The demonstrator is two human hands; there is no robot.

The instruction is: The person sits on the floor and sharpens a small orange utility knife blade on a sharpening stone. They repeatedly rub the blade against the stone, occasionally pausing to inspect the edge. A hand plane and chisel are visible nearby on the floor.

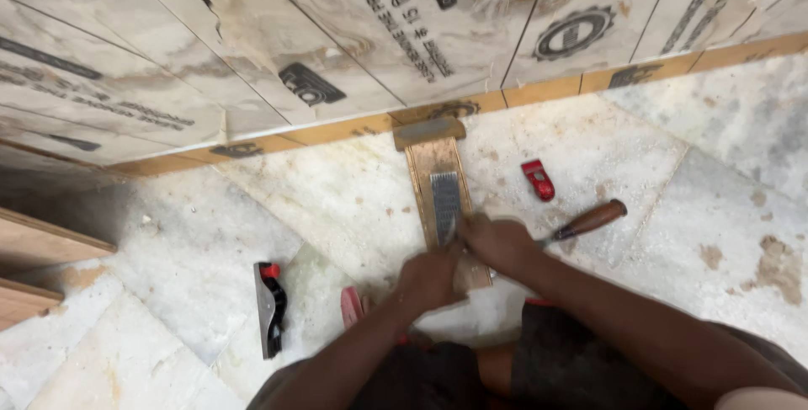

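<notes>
Both hands on the chisel: right hand [503, 243] clenched on the shaft just ahead of the wooden handle [592, 220], left hand [429, 279] pressing fingers down near the blade tip [452, 231]. Tip sits on the grey sharpening stone [445, 198] in its wooden holder [438, 162], butted against the plywood sheets [252, 56]. I read this as mid-honing; next stroke needs steady angle, even pressure. Hand plane [269, 307] lies left, well apart.

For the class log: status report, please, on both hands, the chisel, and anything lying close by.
Left hand pressing down on sharpening board. Right hand gripping wooden-handled chisel, blade end at grey stone. Red tool and hand plane lie apart on floor.
</notes>
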